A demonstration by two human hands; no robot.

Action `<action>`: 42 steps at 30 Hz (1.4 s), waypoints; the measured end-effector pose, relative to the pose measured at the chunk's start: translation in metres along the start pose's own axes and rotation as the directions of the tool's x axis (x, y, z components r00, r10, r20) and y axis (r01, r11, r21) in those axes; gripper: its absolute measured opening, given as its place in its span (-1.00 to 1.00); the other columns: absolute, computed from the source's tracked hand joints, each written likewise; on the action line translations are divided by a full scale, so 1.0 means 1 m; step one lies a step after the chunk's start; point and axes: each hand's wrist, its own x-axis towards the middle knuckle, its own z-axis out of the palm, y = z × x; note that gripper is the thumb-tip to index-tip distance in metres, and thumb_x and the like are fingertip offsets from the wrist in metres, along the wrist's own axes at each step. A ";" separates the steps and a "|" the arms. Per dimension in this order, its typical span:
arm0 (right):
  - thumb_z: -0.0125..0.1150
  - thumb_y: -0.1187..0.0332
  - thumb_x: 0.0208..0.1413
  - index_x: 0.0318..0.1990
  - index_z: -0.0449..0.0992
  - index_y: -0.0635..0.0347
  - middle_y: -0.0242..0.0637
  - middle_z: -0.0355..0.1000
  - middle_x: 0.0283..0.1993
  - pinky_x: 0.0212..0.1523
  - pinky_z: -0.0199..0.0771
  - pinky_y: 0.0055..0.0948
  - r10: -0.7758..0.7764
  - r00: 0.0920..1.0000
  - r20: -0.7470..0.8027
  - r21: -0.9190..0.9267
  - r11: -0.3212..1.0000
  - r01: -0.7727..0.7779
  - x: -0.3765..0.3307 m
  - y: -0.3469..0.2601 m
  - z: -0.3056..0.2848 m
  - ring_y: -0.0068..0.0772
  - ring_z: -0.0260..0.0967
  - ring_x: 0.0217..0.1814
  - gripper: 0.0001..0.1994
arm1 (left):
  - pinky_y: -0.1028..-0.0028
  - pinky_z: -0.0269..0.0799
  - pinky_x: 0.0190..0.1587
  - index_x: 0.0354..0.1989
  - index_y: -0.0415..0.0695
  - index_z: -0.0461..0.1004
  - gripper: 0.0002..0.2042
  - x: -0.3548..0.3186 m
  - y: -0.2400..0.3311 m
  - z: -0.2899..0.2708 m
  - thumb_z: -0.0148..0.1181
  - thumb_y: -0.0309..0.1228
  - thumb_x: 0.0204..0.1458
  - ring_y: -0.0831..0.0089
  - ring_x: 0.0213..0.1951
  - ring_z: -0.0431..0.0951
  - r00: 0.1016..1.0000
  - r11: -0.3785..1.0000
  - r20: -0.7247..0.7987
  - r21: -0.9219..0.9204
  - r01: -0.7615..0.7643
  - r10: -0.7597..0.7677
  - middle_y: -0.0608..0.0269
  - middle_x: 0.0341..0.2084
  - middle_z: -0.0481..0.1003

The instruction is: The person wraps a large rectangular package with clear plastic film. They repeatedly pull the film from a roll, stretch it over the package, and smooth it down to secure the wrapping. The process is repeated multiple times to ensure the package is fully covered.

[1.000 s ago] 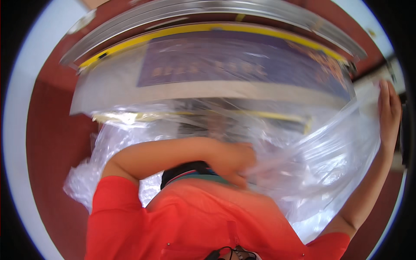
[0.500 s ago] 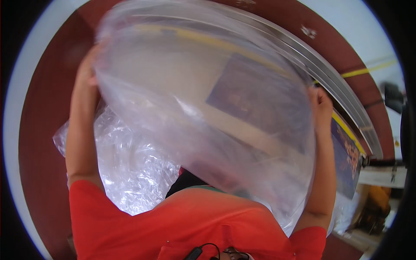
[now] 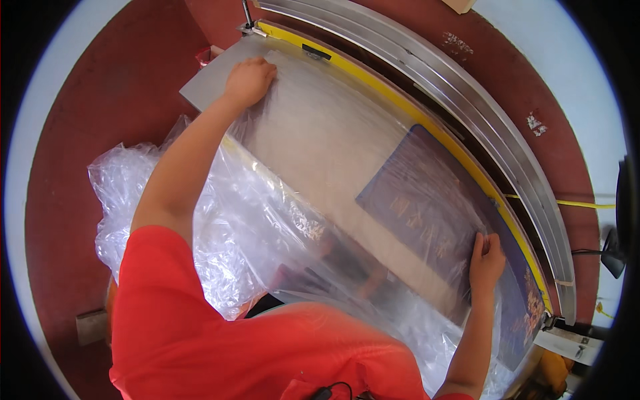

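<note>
A clear plastic sheet (image 3: 313,160) lies spread over a long grey worktop (image 3: 212,72), its near part hanging down in front of me. At the far left my left hand (image 3: 250,81) is closed on the sheet's edge, resting low over the worktop. On the right, my right hand (image 3: 487,263) pinches the sheet's other corner between thumb and fingers. Beneath the film a blue-grey mat (image 3: 519,293) with an orange pattern covers the right part of the worktop, partly veiled by the plastic.
A yellow strip (image 3: 373,73) runs along the worktop's far side, with a curved-looking metal rail (image 3: 467,80) behind it. Crumpled clear plastic (image 3: 227,240) is heaped at my left. A dark red wall (image 3: 87,133) stands beyond, and a black device (image 3: 613,253) sits at far right.
Both hands have brought the raised, billowing plastic sheet down onto the worktop. My left hand has moved right and farther away; my right hand has come lower and nearer.
</note>
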 end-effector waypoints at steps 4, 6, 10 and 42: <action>0.06 0.33 -0.09 -0.60 0.23 0.17 -0.27 0.17 -0.76 -0.68 0.11 -0.43 0.000 0.998 -0.064 0.006 1.000 0.001 -0.004 0.003 0.006 -0.30 0.16 -0.74 -0.81 | 0.34 0.23 -0.17 -0.42 -0.14 0.43 -0.72 0.045 -0.020 0.030 0.02 -0.18 -0.17 0.23 -0.23 0.36 0.946 0.950 -0.083 -0.004 0.313 -0.313 0.13 -0.34 0.40; 0.06 0.34 -0.08 -0.60 0.23 0.17 -0.29 0.17 -0.77 -0.69 0.10 -0.44 0.006 0.998 -0.056 -0.006 1.000 -0.007 -0.004 0.002 0.006 -0.32 0.15 -0.75 -0.81 | 0.33 0.25 -0.19 -0.39 -0.12 0.43 -0.68 0.059 -0.022 0.037 0.04 -0.13 -0.20 0.23 -0.24 0.37 0.912 0.913 -0.056 0.009 0.407 -0.406 0.11 -0.34 0.40; 0.06 0.34 -0.08 -0.61 0.24 0.16 -0.31 0.15 -0.77 -0.70 0.08 -0.44 0.015 0.999 -0.050 0.026 1.000 -0.014 -0.003 0.004 0.008 -0.34 0.14 -0.75 -0.81 | 0.36 0.32 -0.28 -0.33 -0.11 0.41 -0.65 0.081 -0.035 0.041 0.09 -0.10 -0.21 0.28 -0.30 0.41 0.915 0.935 0.199 0.125 0.332 -0.351 0.15 -0.37 0.42; -0.10 0.15 -0.04 0.05 0.12 0.13 -0.16 0.16 0.03 0.08 -0.06 -0.21 -0.092 0.994 -0.054 -0.557 0.829 0.047 -0.119 0.164 -0.167 -0.07 -0.04 0.13 -0.52 | 0.25 0.25 -0.21 -0.29 -0.19 0.33 -0.67 0.036 -0.191 0.071 -0.23 -0.18 -0.01 0.07 -0.22 0.34 0.973 0.911 -0.010 0.349 0.220 -0.231 -0.01 -0.30 0.36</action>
